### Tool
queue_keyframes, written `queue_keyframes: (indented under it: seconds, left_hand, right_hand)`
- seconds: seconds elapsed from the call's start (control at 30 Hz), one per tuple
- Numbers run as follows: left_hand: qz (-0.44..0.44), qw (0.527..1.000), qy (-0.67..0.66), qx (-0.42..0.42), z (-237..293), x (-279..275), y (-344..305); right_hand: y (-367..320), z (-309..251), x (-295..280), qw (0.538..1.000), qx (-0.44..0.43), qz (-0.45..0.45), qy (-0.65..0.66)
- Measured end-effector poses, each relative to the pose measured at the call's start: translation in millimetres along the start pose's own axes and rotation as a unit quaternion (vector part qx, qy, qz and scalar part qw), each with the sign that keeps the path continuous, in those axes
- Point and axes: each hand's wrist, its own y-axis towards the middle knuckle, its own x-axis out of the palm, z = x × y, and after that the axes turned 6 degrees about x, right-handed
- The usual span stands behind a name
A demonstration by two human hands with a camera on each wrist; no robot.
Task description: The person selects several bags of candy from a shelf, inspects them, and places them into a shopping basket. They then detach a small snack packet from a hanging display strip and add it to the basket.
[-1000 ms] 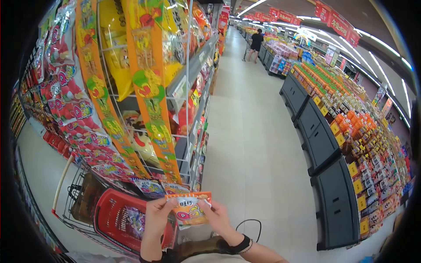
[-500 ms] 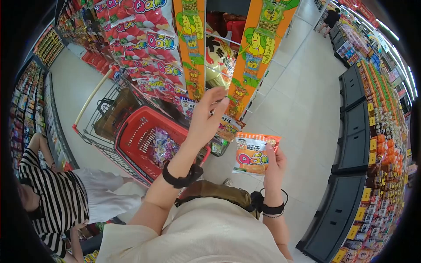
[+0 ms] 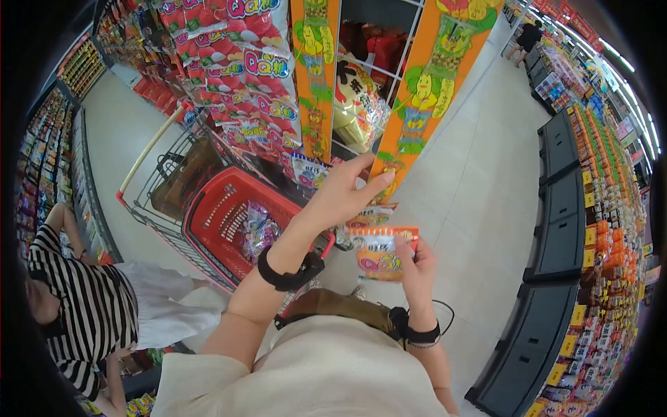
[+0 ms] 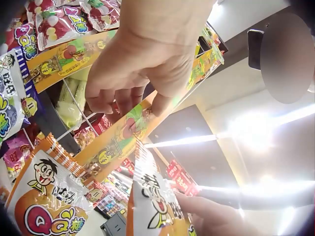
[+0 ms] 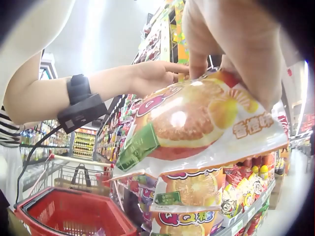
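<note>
My right hand (image 3: 418,270) pinches an orange and white bag of QQ gummies (image 3: 377,258) by its upper right side. Up close in the right wrist view, the bag (image 5: 182,123) shows a cut orange on its front. Reaching toward the rack, my left hand (image 3: 342,197) holds nothing, its fingers loosely bent in front of an orange strip of hanging snack packs (image 4: 115,142). A matching orange gummy bag (image 4: 47,191) hangs just below the left hand in the left wrist view, beside a blue and white bag (image 4: 12,93).
Left of my body stands a shopping cart with a red basket (image 3: 208,208) holding a purple packet (image 3: 260,226). Pink gummy bags (image 3: 257,62) hang on the rack. A person in a striped shirt (image 3: 90,299) is at the left. Dark display bins (image 3: 535,278) line the right.
The view has turned down and left. Both hands held the bag at first; my left hand has let go and reached toward the rack. The bag stays in my right hand, lately shifting left.
</note>
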Motion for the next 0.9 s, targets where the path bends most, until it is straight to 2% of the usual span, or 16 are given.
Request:
queue_keyframes:
  seconds: [0.1,0.2,0.27,0.37,0.47,0.67,0.9]
  left_hand:
    - [-0.008,0.998,-0.056,-0.003,-3,4,0]
    - [-0.029,0.997,-0.076,0.018,1,7,-2]
    - [-0.049,0.995,-0.083,-0.037,13,7,-4]
    - [-0.057,0.994,-0.096,-0.019,7,9,-3]
    - [-0.058,0.997,-0.05,-0.031,9,10,-4]
    - [-0.045,0.998,-0.048,-0.02,11,13,-7]
    - [-0.043,0.997,-0.055,-0.037,16,13,-8]
  right_hand:
    - [-2,-2,2,1.0,0.01,-0.018,0.013]
    - [5,-7,6,0.999,-0.031,0.016,-0.002]
    - [9,-12,9,0.998,-0.051,0.033,-0.005]
    - [11,-29,17,0.994,-0.071,0.05,0.061]
    - [11,-36,22,0.992,-0.08,0.06,0.076]
    - [10,-33,21,0.993,-0.062,0.083,0.052]
    - [9,-28,17,0.992,-0.088,0.068,0.056]
